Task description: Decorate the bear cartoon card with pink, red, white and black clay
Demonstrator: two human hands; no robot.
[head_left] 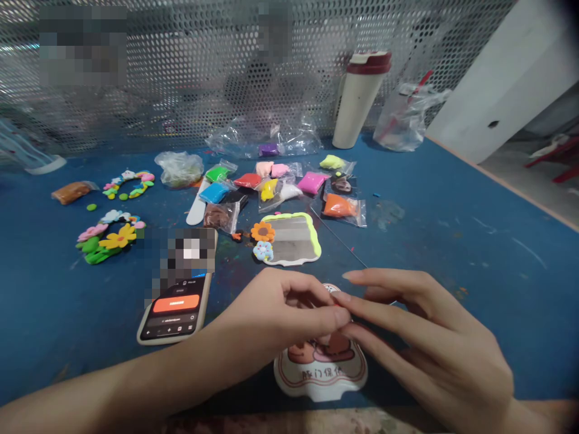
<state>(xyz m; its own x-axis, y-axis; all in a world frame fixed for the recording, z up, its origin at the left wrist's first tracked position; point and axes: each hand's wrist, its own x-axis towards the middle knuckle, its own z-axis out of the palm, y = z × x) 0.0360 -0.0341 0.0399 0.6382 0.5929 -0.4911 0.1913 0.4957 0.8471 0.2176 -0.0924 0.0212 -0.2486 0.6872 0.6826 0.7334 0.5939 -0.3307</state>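
My left hand is closed, thumb against fingers, with a hint of orange at its fingertips; what it pinches is mostly hidden. Fingertips of my right hand meet it there, closed around the same small spot. Below both hands lies a white scalloped board with a cartoon print and Chinese characters, partly covered by my fingers. Just beyond is a small mirror edged in yellow-green clay, carrying an orange clay flower and a light blue clay flower. A thin dark stick slants behind my right hand.
Bags of coloured clay, including orange and blue, lie mid-table. Left are a phone and two clay-decorated rings. A white tumbler and plastic bag stand by the perforated metal panel.
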